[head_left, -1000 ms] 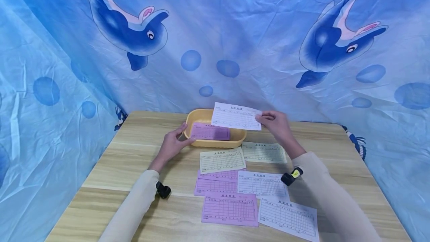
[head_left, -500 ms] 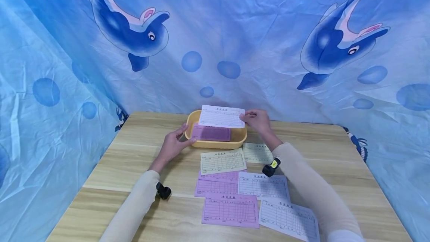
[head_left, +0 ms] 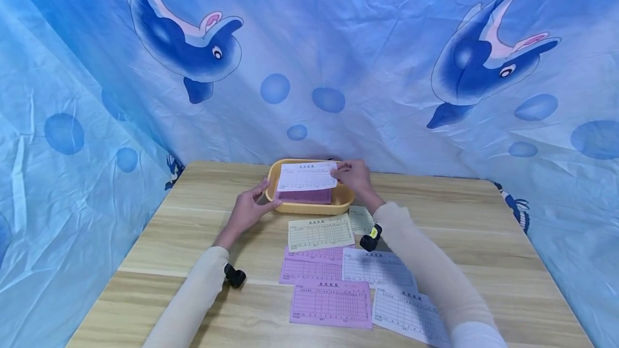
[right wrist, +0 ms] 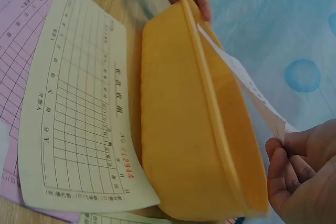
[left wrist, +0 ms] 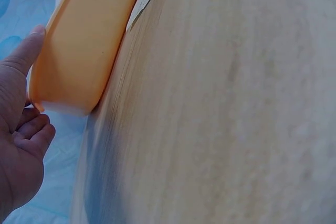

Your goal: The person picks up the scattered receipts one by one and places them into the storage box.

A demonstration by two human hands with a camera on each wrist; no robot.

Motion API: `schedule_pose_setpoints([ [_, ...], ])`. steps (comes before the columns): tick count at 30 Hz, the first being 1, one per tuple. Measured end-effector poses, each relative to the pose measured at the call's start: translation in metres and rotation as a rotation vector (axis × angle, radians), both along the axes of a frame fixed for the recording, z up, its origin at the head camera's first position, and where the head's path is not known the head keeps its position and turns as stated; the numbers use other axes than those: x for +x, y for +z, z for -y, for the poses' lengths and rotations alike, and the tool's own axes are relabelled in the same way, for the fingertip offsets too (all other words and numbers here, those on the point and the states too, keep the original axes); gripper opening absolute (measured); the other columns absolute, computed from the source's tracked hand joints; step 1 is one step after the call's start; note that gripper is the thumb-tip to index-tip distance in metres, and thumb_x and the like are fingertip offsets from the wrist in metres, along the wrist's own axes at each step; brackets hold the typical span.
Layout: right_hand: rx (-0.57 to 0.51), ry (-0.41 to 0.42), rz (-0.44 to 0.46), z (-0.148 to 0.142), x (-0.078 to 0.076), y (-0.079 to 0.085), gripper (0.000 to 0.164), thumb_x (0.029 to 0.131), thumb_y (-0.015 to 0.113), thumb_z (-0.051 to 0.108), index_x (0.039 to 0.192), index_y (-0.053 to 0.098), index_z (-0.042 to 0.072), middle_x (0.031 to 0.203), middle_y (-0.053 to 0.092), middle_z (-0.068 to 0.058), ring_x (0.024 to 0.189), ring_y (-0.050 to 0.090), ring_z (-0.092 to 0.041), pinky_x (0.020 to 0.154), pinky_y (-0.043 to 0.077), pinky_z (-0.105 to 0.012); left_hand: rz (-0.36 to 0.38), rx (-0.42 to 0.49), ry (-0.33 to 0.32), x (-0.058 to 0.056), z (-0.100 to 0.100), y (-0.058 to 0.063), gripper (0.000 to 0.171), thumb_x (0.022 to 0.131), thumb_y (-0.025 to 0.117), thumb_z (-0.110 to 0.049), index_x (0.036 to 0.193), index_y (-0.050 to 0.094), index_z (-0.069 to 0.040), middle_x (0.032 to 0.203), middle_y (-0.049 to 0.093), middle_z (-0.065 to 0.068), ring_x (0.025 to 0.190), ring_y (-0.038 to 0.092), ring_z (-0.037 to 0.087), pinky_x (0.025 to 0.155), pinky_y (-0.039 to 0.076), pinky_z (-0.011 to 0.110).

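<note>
My right hand (head_left: 355,179) pinches a white receipt slip (head_left: 307,177) by its right end. The slip hangs over a yellow plastic bin (head_left: 309,208), inside the rim, above a pink receipt slip (head_left: 309,196) lying there. In the right wrist view, thumb and fingers of the right hand (right wrist: 302,169) hold the slip's (right wrist: 241,74) near end while its far end dips inside the bin (right wrist: 173,114). My left hand (head_left: 246,211) holds the bin's left end, thumb at the front corner and fingers along the side. The left wrist view shows its thumb (left wrist: 26,51) against the bin (left wrist: 84,40).
In front of the bin, several receipt slips lie on the wooden table (head_left: 193,219): a yellow slip (head_left: 321,232), a pink slip (head_left: 331,304), a white slip (head_left: 377,267) and others partly overlapped. A blue dolphin-print cloth (head_left: 367,58) stands behind the table.
My right hand has moved left and lowered the white receipt slip from above the bin's right side to inside the rim. The left hand stays at the bin.
</note>
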State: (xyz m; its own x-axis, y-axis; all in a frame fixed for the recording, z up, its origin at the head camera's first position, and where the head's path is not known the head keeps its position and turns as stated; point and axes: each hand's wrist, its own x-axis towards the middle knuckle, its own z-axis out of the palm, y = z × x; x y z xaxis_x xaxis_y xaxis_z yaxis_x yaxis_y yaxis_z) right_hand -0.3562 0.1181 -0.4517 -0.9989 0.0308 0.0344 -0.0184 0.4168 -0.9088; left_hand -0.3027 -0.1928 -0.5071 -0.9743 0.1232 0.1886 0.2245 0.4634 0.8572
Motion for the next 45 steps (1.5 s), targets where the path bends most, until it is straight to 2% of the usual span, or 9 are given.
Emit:
schedule_pose_setpoints([
  [5,0.113,0.009,-0.032,0.009,-0.001,-0.007,0.021,0.089,0.081,0.021,0.101,0.077,0.004,0.093,0.078,-0.012,0.083,0.075,-0.029,0.077,0.062,-0.039,0.002,-0.017,-0.002,0.002,0.0,0.0,0.084,0.085,0.084,-0.04,0.151,0.046,-0.005,0.162,0.038,0.008,0.149,0.037,0.029,0.118,0.039,0.044],
  [10,0.146,0.019,-0.053,0.016,-0.002,-0.011,0.02,0.087,0.082,0.018,0.1,0.078,0.003,0.092,0.078,-0.012,0.082,0.076,-0.025,0.077,0.062,-0.039,0.004,0.011,-0.013,0.002,-0.001,0.0,0.083,0.086,0.084,-0.037,0.151,0.046,-0.002,0.162,0.038,0.009,0.15,0.036,0.025,0.119,0.038,0.04],
  [14,0.197,0.036,-0.069,0.019,-0.003,-0.014,0.019,0.087,0.081,0.016,0.1,0.079,0.002,0.094,0.079,-0.012,0.084,0.076,-0.024,0.075,0.063,-0.037,-0.003,0.018,-0.015,0.001,-0.002,-0.001,0.081,0.087,0.084,-0.031,0.15,0.046,0.0,0.161,0.039,0.011,0.15,0.036,0.025,0.119,0.038,0.041],
  [17,0.229,0.055,-0.075,0.021,-0.003,-0.015,0.02,0.086,0.082,0.015,0.101,0.079,0.001,0.095,0.079,-0.012,0.086,0.076,-0.025,0.073,0.063,-0.035,-0.011,0.011,-0.014,0.001,-0.002,-0.002,0.082,0.086,0.085,-0.033,0.15,0.046,0.0,0.161,0.039,0.012,0.149,0.036,0.027,0.119,0.038,0.042],
  [27,0.256,0.126,-0.044,0.018,-0.002,-0.013,0.027,0.088,0.08,0.018,0.107,0.077,-0.001,0.101,0.078,-0.015,0.093,0.076,-0.027,0.085,0.062,-0.039,-0.005,0.005,-0.005,0.001,-0.002,-0.001,0.088,0.082,0.085,-0.042,0.15,0.047,-0.001,0.161,0.038,0.01,0.149,0.037,0.029,0.119,0.037,0.043],
  [32,0.205,0.179,-0.051,0.006,-0.001,-0.004,0.03,0.092,0.077,0.022,0.112,0.075,0.001,0.105,0.078,-0.013,0.1,0.074,-0.026,0.087,0.062,-0.037,-0.003,0.009,-0.005,0.001,-0.001,0.0,0.09,0.082,0.085,-0.045,0.15,0.046,-0.001,0.161,0.039,0.01,0.148,0.037,0.028,0.118,0.039,0.041],
  [36,0.081,0.243,-0.081,-0.007,0.004,0.01,0.031,0.094,0.077,0.02,0.118,0.073,0.001,0.109,0.076,-0.015,0.102,0.073,-0.029,0.089,0.061,-0.048,0.002,0.007,-0.009,0.001,-0.001,0.0,0.091,0.082,0.084,-0.047,0.151,0.046,-0.001,0.161,0.038,0.01,0.149,0.037,0.027,0.118,0.039,0.04],
  [39,0.041,0.281,-0.117,-0.02,0.009,0.02,0.032,0.095,0.076,0.021,0.121,0.072,0.003,0.112,0.075,-0.015,0.102,0.072,-0.03,0.087,0.063,-0.046,0.006,0.009,-0.01,0.001,0.0,0.0,0.091,0.082,0.084,-0.047,0.151,0.046,-0.002,0.161,0.037,0.01,0.149,0.036,0.026,0.119,0.038,0.04],
  [45,0.035,0.258,-0.181,-0.056,0.022,0.026,0.04,0.093,0.078,0.027,0.125,0.071,0.005,0.117,0.074,-0.014,0.107,0.071,-0.028,0.087,0.062,-0.034,0.001,0.016,-0.018,0.002,0.0,0.0,0.09,0.082,0.085,-0.045,0.151,0.045,-0.001,0.162,0.037,0.011,0.149,0.036,0.027,0.119,0.037,0.042],
])
